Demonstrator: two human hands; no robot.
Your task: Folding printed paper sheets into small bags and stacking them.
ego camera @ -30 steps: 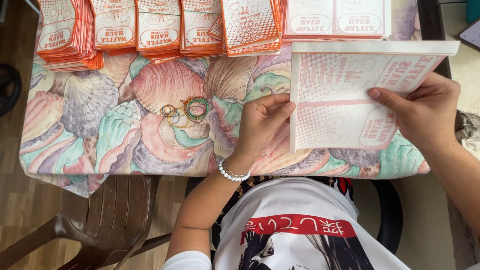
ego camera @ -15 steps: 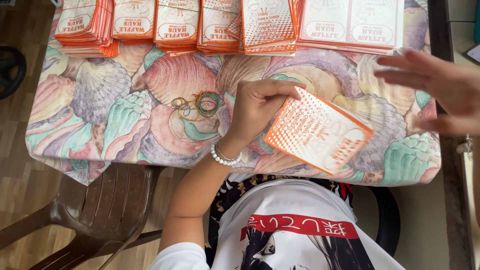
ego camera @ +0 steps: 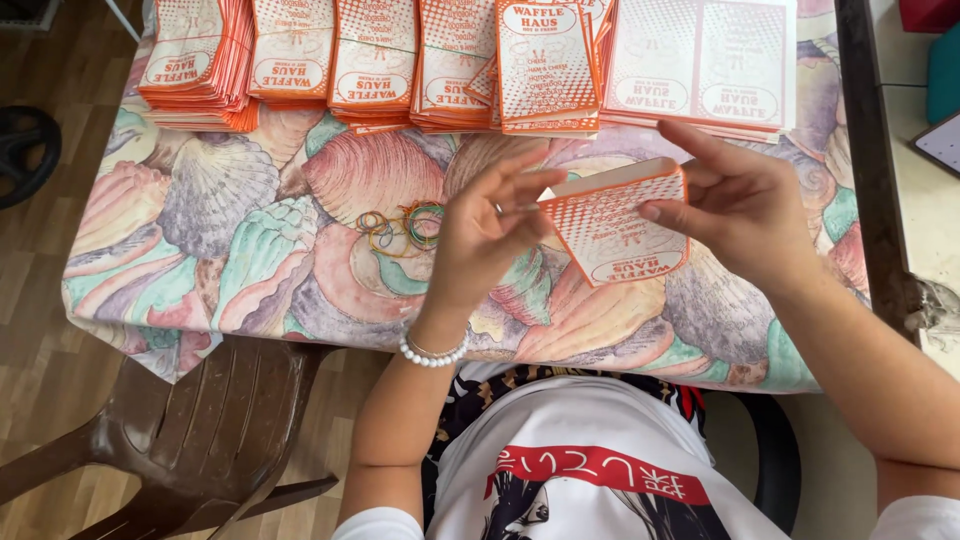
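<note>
Since half a second ago my right hand point(ego camera: 745, 205) has joined my left hand point(ego camera: 490, 225); both pinch the folded orange-and-white paper sleeve point(ego camera: 620, 222) between them, above the tabletop's point(ego camera: 250, 250) far-right part, long axis left-right.

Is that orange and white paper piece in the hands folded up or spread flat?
Folded. The paper piece shows a thick doubled top edge and is held between the left hand and right hand.

Shell-print tablecloth point(ego camera: 230, 250) on table, brown plastic chair point(ego camera: 190, 420), wooden floor point(ego camera: 40, 400)
</note>
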